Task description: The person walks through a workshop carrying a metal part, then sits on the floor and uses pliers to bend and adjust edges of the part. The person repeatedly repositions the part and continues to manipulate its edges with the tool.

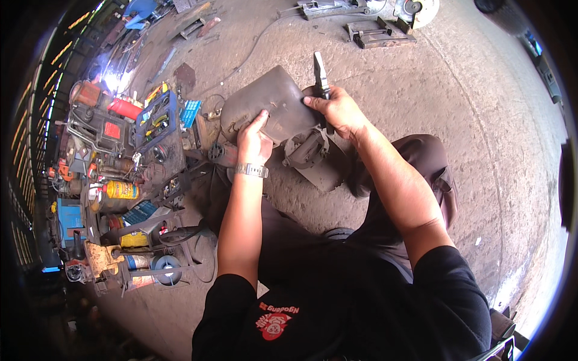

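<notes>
My left hand (254, 141), a watch on its wrist, grips the near edge of a dark grey curved shell (274, 90) that looks like a welding mask, thumb on top. The shell's surface is scuffed, with a ragged patch at its left edge. My right hand (342, 114) is closed around pliers (320, 69), their silver jaws pointing up and away; its thumb rests on the shell's right edge. Below the shell, between my legs, lies a second grey-brown curved piece (325, 165) with a strap-like frame. The fingers under the shell are hidden.
On the left stands a cluttered metal rack with a blue tool case (155, 117), a yellow bottle (122, 190) and a wire spool (166, 270). A bright welding glare (113, 81) shows behind it. A cut-off saw (391, 30) stands on the concrete floor (481, 120) ahead.
</notes>
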A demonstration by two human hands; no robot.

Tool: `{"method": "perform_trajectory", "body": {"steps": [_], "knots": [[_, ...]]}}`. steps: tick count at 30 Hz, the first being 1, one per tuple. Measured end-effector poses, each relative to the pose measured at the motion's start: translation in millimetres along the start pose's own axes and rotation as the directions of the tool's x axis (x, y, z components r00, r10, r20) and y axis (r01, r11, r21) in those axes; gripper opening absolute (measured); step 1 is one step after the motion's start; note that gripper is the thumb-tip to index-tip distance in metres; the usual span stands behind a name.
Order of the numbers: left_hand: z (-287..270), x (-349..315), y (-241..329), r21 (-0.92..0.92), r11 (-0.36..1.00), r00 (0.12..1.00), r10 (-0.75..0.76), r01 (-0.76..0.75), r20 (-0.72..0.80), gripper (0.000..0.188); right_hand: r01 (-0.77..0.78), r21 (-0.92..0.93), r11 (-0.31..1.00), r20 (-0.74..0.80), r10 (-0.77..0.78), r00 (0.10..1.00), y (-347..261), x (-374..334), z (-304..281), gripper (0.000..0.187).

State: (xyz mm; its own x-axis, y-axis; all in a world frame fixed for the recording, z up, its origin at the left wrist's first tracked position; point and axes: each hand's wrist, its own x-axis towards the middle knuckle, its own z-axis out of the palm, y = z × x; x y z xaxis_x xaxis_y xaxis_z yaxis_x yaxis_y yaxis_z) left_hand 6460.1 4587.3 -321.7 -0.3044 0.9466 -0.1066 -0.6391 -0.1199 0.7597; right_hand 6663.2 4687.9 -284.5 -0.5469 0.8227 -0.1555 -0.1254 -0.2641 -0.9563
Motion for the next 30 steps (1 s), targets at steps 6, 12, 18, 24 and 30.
{"method": "perform_trajectory", "body": {"steps": [6,12,18,24,30], "knots": [[8,-5,-2,-0.062,0.996,0.998,-0.055,0.056,0.025,0.045,0.159,-0.380,0.911,-0.053,-0.194,0.980,10,-2,-5,0.034],[17,-12,-9,-0.094,0.992,0.996,-0.084,0.086,0.020,0.044,0.120,-0.709,0.695,-0.079,-0.248,0.966,7,-5,2,0.047],[3,-5,-22,0.224,0.966,0.963,-0.071,0.132,-0.260,0.029,0.206,-0.726,0.656,-0.084,-0.383,0.920,26,0,-8,0.044],[38,-18,-11,0.230,0.969,0.920,0.173,-0.094,-0.351,0.037,0.262,-0.783,0.564,-0.033,-0.459,0.888,17,-9,14,0.042],[32,-14,-15,0.170,0.964,0.953,0.235,-0.204,-0.189,0.033,0.280,-0.763,0.582,0.007,-0.426,0.905,10,-14,11,0.040]]}}
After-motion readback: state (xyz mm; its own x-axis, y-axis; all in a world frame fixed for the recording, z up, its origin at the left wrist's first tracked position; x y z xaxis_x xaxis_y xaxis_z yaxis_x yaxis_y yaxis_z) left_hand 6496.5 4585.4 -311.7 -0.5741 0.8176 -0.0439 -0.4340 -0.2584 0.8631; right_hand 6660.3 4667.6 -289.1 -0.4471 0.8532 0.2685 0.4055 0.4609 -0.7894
